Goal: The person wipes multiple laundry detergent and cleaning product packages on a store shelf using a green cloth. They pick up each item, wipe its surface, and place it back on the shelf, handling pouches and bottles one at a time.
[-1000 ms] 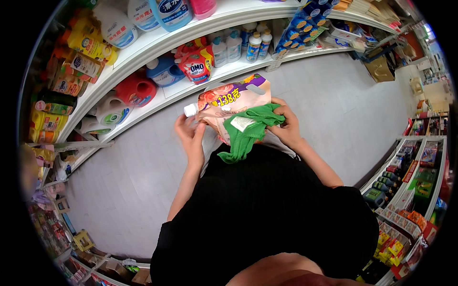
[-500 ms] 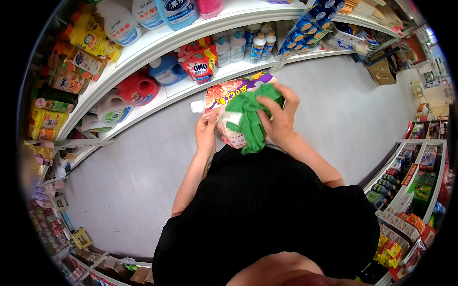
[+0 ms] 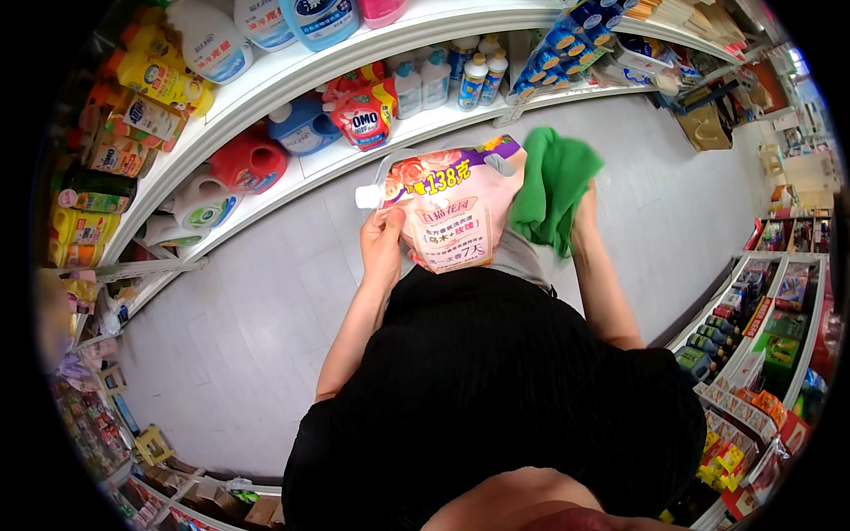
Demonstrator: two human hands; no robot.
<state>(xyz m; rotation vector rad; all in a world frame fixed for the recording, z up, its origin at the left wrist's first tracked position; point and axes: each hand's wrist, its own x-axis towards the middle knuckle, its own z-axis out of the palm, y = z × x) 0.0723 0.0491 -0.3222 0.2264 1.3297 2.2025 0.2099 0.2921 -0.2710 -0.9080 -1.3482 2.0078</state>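
My left hand (image 3: pixel 382 239) grips the left edge of a pink laundry detergent pouch (image 3: pixel 460 212), thumb on its front. The pouch has a white screw cap (image 3: pixel 368 196) at its upper left corner and a purple and rose-patterned top. Its printed front faces up at me, just ahead of my body. To the right of the pouch, my right hand (image 3: pixel 584 217) holds a crumpled green cloth (image 3: pixel 553 190). The cloth hides most of the right fingers, and its left side lies close against the pouch's right edge.
Ahead stands a white shelf (image 3: pixel 354 164) with a red detergent pouch (image 3: pixel 365 115), a red jug (image 3: pixel 248 162), a blue jug (image 3: pixel 303 126) and several bottles. Blue-lidded packs (image 3: pixel 567 49) hang at its upright. A brown bag (image 3: pixel 706 128) sits on the grey floor (image 3: pixel 239 327). More stocked racks (image 3: pixel 753 327) line the right.
My right hand has moved right with the green cloth, off the pouch's front, which now shows uncovered. My left hand keeps its hold on the pouch's left edge.
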